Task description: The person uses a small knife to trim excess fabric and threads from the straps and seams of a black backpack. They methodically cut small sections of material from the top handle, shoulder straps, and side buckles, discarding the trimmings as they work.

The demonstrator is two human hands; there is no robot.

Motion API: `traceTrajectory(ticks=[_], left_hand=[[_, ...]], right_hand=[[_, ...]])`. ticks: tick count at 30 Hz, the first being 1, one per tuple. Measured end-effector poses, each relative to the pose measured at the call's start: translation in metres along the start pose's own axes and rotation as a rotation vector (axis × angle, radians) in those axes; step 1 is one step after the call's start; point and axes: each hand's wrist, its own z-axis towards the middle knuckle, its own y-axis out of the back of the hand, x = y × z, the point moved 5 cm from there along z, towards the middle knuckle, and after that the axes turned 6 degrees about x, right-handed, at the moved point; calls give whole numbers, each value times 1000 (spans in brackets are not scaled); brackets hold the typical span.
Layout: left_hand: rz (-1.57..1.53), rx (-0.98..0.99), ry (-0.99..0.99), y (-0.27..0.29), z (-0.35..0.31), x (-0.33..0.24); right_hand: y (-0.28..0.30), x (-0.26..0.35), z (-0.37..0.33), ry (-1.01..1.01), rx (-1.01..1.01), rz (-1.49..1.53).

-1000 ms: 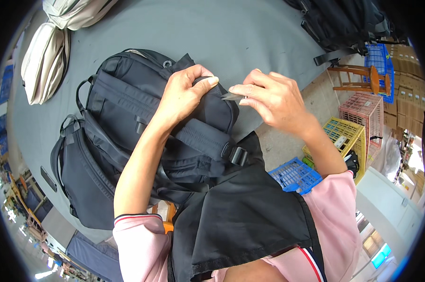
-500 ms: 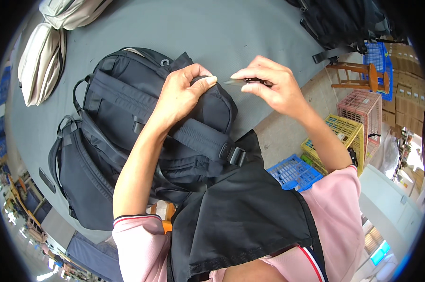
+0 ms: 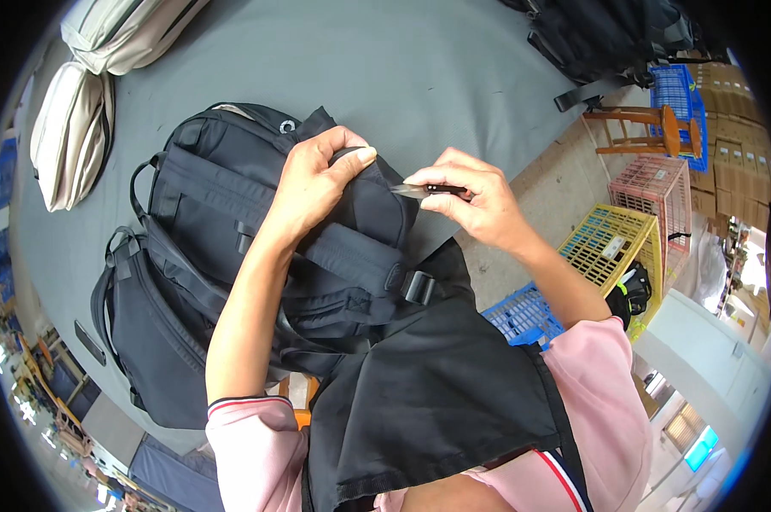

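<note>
A black backpack [image 3: 232, 162] lies on the grey-covered table with its padded straps facing up. My left hand [image 3: 317, 175] pinches the fabric at its upper right part, thumb pressed against the fingers. Between the thumb and fingers of my right hand [image 3: 475, 200] is a small pair of thread snips [image 3: 428, 190], dark-handled with pale metal blades. Their tips point left, close to the backpack's right edge, a short way from my left hand. A second black backpack [image 3: 163, 341] rests against the first at the lower left.
Beige bags [image 3: 71, 136] stand at the table's [image 3: 377, 60] upper left, and another black bag [image 3: 607, 38] at its far right corner. Beyond the right edge are a wooden stool [image 3: 633, 128], a pink crate [image 3: 654, 188], a yellow crate [image 3: 607, 247] and a blue crate [image 3: 522, 314].
My right hand has come down and left with the snips, nearer the backpack's edge. My left hand, still pinching the fabric, has shifted slightly left in the picture.
</note>
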Motion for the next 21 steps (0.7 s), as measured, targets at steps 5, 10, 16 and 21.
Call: traceTrajectory(ticks=[5,10,16,21], left_hand=[[-96,-134,-201,3,-5,-4],[-121,-653,-261,22,-51,3],[-211,-668,-23,-3,-93,53],[-348,-357,228,-20,-108,65]], right_hand=[[-4,-19,-10,-291,-147,468],[-10,-29,-23,-203,-293,383],[-21,6,-8,-63,-94,7],[-46,-1,-20,-268,145,68]])
